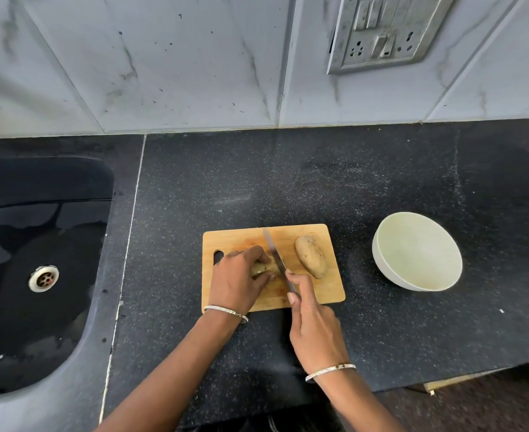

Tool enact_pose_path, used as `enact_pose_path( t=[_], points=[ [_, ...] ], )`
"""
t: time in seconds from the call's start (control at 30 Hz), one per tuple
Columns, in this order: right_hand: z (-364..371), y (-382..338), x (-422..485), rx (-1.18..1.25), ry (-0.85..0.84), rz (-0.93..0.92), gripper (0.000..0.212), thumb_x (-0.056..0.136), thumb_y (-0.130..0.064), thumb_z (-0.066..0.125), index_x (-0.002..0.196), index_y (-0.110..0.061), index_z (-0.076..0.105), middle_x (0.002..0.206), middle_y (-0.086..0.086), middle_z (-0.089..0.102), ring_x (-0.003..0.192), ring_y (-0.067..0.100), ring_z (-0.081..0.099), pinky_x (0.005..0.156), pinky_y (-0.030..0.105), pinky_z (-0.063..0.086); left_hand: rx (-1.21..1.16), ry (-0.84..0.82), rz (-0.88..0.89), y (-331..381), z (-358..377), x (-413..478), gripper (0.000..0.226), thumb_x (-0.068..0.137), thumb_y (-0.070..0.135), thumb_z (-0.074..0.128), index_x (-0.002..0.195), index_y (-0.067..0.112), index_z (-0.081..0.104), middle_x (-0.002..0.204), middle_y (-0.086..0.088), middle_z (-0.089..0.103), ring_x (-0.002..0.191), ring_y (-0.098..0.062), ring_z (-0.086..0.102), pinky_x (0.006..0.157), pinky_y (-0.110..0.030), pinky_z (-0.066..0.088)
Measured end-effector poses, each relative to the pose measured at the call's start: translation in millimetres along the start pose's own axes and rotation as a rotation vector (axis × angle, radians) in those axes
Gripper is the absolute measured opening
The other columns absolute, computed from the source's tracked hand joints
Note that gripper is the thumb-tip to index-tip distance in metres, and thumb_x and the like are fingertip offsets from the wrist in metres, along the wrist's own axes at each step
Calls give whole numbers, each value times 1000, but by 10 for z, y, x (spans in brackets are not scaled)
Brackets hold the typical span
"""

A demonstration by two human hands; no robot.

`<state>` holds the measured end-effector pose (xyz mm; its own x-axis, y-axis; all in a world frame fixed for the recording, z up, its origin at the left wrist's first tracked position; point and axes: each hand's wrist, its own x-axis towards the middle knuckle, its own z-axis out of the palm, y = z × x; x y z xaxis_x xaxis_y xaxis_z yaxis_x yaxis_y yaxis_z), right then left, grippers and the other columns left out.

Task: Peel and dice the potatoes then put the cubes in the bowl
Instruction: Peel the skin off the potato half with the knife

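Observation:
On the black counter lies a wooden cutting board (235, 238). My left hand (238, 280) grips a brown unpeeled potato (264, 268) on the board's left half; most of that potato is hidden under my fingers. My right hand (313, 325) holds a knife (272, 249) by its handle, forefinger along the top, with the blade resting against the right end of the held potato. A second whole potato (310, 256) lies on the board's right side. To the right of the board stands a pale green bowl (391, 244), with nothing in it.
A dark sink (39, 244) with a metal drain fills the left side. A tiled wall with a switch and socket plate (381, 32) rises behind the counter. The counter's front edge runs at the lower right.

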<state>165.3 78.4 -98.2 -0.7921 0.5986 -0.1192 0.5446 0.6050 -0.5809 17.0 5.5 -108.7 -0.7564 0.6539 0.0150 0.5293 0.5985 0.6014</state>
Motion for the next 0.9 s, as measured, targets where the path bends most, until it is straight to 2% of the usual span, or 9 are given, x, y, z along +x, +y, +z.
enact_pose_path(
  t=[0.17,0.33,0.5,0.67,0.77,0.9],
  points=[
    [9,17,4,0,2,10,32,104,-32,33,136,-37,35,83,-1,69,81,33,63,58,37,31,2,6,2,-19,27,-2,23,75,33,79,93,28,65,91,15,69,86,-15,61,67,-30,44],
    [44,19,11,3,1,13,32,104,-31,34,136,-37,35,90,0,71,83,34,63,58,38,32,27,3,30,-27,32,-6,27,77,35,77,98,31,60,92,15,67,87,-13,61,64,-27,38],
    [79,25,8,-10,-11,23,30,104,-32,34,133,-39,32,78,-5,61,80,32,64,57,37,33,28,2,57,-28,51,-4,39,78,35,76,110,35,54,105,16,67,99,-11,63,74,-28,49],
    [118,31,-6,-31,-21,31,27,104,-32,32,130,-40,29,86,-3,67,81,30,64,57,37,33,121,-61,106,-34,59,17,46,81,34,72,121,38,49,116,11,55,96,-20,61,78,-35,50],
    [127,25,-24,-61,-28,30,26,105,-33,31,130,-40,27,84,-3,66,81,30,64,58,36,34,110,-101,114,-25,17,68,41,83,33,71,120,37,55,122,9,45,92,-20,59,81,-34,49],
    [147,27,-24,-63,-34,44,25,105,-32,31,129,-38,28,86,-1,68,82,32,65,58,40,40,77,-59,174,72,-7,124,23,84,32,65,107,35,66,116,9,53,102,-18,52,84,-35,47]
  ],
)
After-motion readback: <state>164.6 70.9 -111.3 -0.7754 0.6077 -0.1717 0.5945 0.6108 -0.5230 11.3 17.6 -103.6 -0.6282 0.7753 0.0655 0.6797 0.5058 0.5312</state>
